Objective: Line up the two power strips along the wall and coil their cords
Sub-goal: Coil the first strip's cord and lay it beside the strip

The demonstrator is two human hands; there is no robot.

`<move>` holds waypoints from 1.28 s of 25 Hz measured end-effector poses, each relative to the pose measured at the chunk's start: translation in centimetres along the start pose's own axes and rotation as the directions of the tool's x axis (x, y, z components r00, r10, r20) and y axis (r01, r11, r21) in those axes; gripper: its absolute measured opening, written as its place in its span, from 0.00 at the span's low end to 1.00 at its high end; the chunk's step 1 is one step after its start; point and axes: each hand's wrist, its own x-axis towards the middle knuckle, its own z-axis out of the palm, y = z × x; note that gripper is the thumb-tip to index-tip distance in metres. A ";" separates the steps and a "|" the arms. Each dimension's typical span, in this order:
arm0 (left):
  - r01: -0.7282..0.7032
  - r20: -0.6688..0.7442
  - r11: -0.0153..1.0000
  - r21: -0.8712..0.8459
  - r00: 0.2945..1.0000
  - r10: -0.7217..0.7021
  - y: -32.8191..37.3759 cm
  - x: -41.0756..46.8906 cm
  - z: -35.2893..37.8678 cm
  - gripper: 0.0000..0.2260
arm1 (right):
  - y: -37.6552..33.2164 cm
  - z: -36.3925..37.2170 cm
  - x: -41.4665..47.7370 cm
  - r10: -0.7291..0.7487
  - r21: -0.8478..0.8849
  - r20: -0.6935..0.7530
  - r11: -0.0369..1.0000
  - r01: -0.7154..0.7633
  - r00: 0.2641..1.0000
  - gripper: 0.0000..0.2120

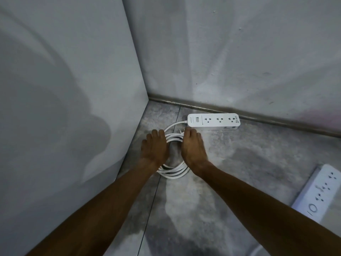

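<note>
A person crouched in the corner of a room works over a white coiled cord (173,171) on the mottled grey floor (230,172). Beside the pale left wall (64,71), the left hand (155,146) lies palm down on the coil's left side, its fingers (156,134) stretched out nearly straight and pressing on the loops rather than closing round them. The cord lies in several stacked loops between the two wrists, with its near arc showing below them. The right hand (192,147) covers the coil's right side, fingers (190,133) bent down over the far edge close to the plug (181,130); whether they grip the cord cannot be told. One strand runs from the coil to the end of a white three-socket power strip (214,121), which lies flat and lengthwise just beside the baseboard (276,122) of the back wall (239,52). A second power strip (321,193) lies at an angle on the floor at the far right edge, well apart from the first and away from the wall.
</note>
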 end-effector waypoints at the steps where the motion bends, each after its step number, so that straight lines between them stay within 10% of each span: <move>1: -0.053 -0.050 0.998 0.019 0.997 0.054 0.1 -0.1 0.1 0.19 | 0.0 0.2 0.1 -0.037 -0.073 -0.009 0.997 0.036 0.999 0.27; 5: -0.319 -0.226 0.947 -0.033 0.925 0.304 0.8 -2.0 1.2 0.25 | -0.1 0.3 0.3 -0.022 -0.154 -0.015 0.988 0.019 1.000 0.24; 12: -0.462 -0.117 0.887 -0.005 0.881 0.458 -0.7 -4.1 3.3 0.48 | 1.2 -1.1 1.8 0.021 0.033 0.047 0.999 -0.022 0.999 0.25; 32: -0.257 0.031 0.964 0.072 0.966 0.256 0.5 3.5 2.3 0.45 | 3.6 0.9 3.3 -0.286 -0.265 0.163 0.909 0.321 0.944 0.33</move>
